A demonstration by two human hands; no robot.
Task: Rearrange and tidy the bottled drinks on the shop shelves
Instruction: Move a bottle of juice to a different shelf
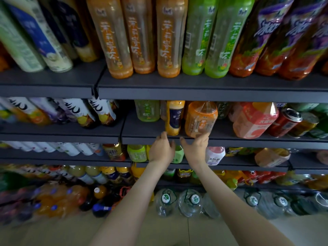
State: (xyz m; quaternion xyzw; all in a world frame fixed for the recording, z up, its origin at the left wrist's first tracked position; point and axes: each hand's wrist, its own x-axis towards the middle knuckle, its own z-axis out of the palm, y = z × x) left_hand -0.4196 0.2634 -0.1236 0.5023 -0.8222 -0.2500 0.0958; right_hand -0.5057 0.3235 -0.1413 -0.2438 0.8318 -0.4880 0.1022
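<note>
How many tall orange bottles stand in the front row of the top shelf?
3: left, middle and right, side by side, left of the green bottles. More may stand hidden behind.

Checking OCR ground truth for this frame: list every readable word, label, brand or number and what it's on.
None can be quoted with confidence.
tall orange bottles: vertical Chinese script, too blurred.
tall green bottles: same style, blurred.
purple-label bottles: large stylised characters, unreadable.
white-label bottles: black brush logo, not legible.
small yellow bottle, near the left hand: dark label, too small.
squat orange bottle, at the right hand: blurred.
</note>
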